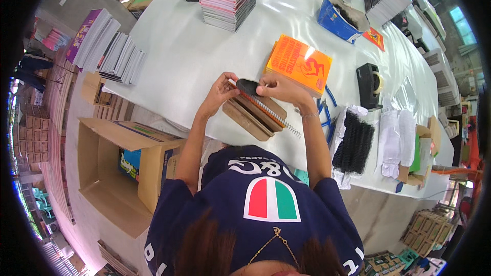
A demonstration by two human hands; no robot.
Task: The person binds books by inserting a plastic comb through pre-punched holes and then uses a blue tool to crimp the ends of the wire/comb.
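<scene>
A wooden holder (244,122) with a slot lies at the table's near edge, in front of me. Along its far side a notebook edge carries a metal spiral wire (266,108), whose loose end sticks out to the right. Above the wire's left end is a black oval pad (247,87). My right hand (282,90) grips the pad's right side between thumb and fingers. At the pad's left end, my left hand (221,95) is closed in a pinch. What sits between its fingertips is too small to make out.
Orange notebooks (302,61) lie just beyond my right hand. Blue-handled pliers (326,112), a tape dispenser (368,87) and black wire coils (353,143) are to the right. Farther off stand a notebook stack (227,2) and a blue box (340,23). An open carton (115,174) stands left.
</scene>
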